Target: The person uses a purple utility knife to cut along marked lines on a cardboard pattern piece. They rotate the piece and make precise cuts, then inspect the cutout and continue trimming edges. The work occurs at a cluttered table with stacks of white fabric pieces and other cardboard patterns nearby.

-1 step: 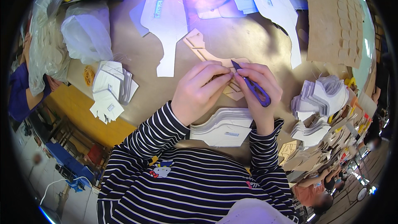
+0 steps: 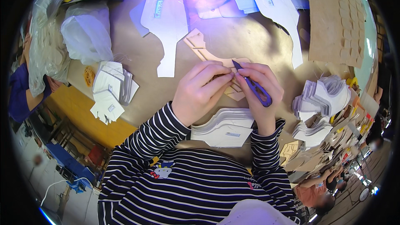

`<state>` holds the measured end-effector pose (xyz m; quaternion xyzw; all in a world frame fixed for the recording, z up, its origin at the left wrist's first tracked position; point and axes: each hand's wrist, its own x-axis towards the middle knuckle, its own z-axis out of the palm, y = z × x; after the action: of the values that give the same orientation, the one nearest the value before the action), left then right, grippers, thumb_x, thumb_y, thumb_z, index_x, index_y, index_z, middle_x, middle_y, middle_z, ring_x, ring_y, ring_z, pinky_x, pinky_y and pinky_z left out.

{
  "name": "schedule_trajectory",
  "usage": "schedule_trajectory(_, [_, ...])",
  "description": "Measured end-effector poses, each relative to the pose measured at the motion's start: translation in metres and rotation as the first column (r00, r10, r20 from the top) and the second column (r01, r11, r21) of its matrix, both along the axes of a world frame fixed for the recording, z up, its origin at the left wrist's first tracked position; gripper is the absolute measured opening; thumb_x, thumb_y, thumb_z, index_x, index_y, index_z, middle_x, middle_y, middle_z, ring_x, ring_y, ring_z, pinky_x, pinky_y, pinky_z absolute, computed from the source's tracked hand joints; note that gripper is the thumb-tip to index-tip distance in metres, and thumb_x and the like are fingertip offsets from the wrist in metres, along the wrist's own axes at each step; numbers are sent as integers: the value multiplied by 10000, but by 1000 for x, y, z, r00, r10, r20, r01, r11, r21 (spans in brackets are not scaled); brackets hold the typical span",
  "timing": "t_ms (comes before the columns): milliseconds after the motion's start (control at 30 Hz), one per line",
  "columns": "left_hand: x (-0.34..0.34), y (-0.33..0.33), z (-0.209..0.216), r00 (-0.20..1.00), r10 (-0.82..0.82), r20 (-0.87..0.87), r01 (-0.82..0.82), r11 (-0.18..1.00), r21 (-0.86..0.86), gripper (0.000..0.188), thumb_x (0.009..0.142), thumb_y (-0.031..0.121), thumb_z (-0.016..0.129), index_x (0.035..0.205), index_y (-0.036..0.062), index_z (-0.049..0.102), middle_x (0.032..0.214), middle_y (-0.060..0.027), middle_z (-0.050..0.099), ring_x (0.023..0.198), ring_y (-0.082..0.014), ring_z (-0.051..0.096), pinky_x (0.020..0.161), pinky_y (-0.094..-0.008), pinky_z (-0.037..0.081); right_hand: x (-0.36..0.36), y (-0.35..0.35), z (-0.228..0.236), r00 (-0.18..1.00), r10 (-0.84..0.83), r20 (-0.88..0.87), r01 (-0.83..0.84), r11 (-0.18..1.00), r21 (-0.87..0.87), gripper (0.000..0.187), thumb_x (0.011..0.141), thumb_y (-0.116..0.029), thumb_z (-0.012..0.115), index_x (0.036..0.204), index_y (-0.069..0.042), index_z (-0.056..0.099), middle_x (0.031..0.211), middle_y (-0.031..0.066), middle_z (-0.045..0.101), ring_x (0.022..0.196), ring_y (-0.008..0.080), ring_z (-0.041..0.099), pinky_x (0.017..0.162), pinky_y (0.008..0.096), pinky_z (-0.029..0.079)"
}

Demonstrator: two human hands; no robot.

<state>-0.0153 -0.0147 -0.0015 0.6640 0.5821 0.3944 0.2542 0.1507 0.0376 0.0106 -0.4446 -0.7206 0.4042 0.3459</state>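
Observation:
My left hand (image 2: 200,93) is closed in a pinch over the middle of the table, its fingertips meeting those of my right hand. Whatever sits between them is too small or hidden to make out. In my right hand (image 2: 262,87) I hold purple thread snips (image 2: 259,91), the dark pointed tip aimed up and left, the looped end by my palm. Under both hands lies a tan slotted template (image 2: 198,43), partly covered by my fingers. Close to my body, just below the hands, rests a stack of white curved pieces (image 2: 223,127).
Large white cut panels lie at the back left (image 2: 166,25) and back right (image 2: 277,12). White piece stacks stand left (image 2: 112,87) and right (image 2: 321,98). Plastic bags (image 2: 87,33), rubber bands (image 2: 89,76) and a brown sheet with cutouts (image 2: 335,21) surround the work area.

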Motion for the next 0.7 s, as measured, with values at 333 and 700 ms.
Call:
schedule_trajectory(333, [1,3,-2,999,32,-16,-32,999,-21,200,714,15,760,910,31,725,971,-62,679,931,-249,628,832,-356,515,1,2,1,1000,-2,23,3,999,-32,123,795,57,718,913,27,699,977,129,670,826,195,671,701,273,538])
schedule_trajectory(700, [1,4,-5,999,43,-29,-43,999,5,212,702,22,776,908,40,732,953,-52,687,921,-244,633,830,-349,516,8,8,7,999,30,37,-27,997,-69,122,762,69,722,877,30,712,954,124,693,811,170,675,708,251,524])
